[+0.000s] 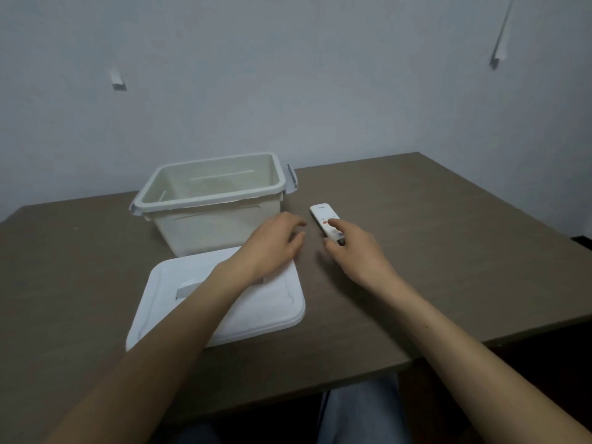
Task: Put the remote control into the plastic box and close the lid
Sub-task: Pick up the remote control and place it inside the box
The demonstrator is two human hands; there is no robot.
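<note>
Surface (pixel 448 251): brown, matt, faintly grained. Its left and right ends are cut off by the frame.

Plastic box (pixel 205 219): cream, cloudy walls, pale thick rim, lid off. Nothing can be made out inside. A clip (pixel 292 182) is seen at the right end. The lower right of the near wall is hidden behind the left hand (pixel 272 248).

Lid (pixel 266 312): white, flat, rounded corners, laid on the surface just in front of the box. Its middle and recessed handle (pixel 187 290) are half covered by the left forearm (pixel 179 322).

Left hand: held over the lid's far right corner, fingers loosely spread, nothing gripped. Contact with the lid cannot be told.

Right hand (pixel 358 251): stretched forward, fingers apart, index finger laid straight on the remote control (pixel 322 214). The thumb is beside its near end and no closed grip is seen.

Remote control: white, slim, red button, flat on the surface just right of the box, outside it. Its near end is hidden under the fingers.
</note>
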